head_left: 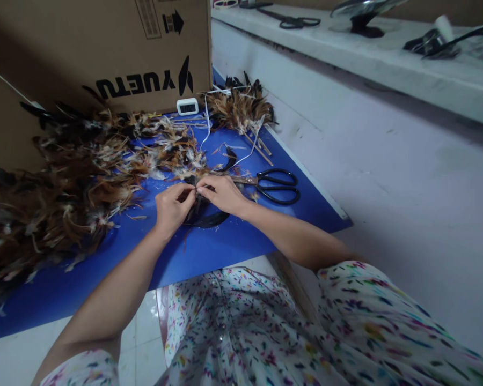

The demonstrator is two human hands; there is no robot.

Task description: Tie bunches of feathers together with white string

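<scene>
A: What lies nearest the camera?
B: The wearer's flower-flecked garment, below both hands; beyond it lies a blue work surface.

A: How advanced is the work?
B: A gathered feather bundle on thin sticks lies beyond the right hand, apparently assembled. Loose feathers spread widely beyond and outward of the left hand, so much material seems unused. The small feathered piece at the fingertips appears unfinished; the final extent cannot be judged.

A: And the pose?
B: Both forearms reach forward and converge. The left hand is nearly closed, thumb and forefinger pinched at the piece; the right, palm down with fingers curled, pinches it from the opposite side. Its exact gripped part is too small to resolve.

A: What surrounds them?
B: Black-handled scissors lie just outward of the right hand, a curved dark feather just nearer the wearer than the fingertips, and a white clock farther beyond.
</scene>
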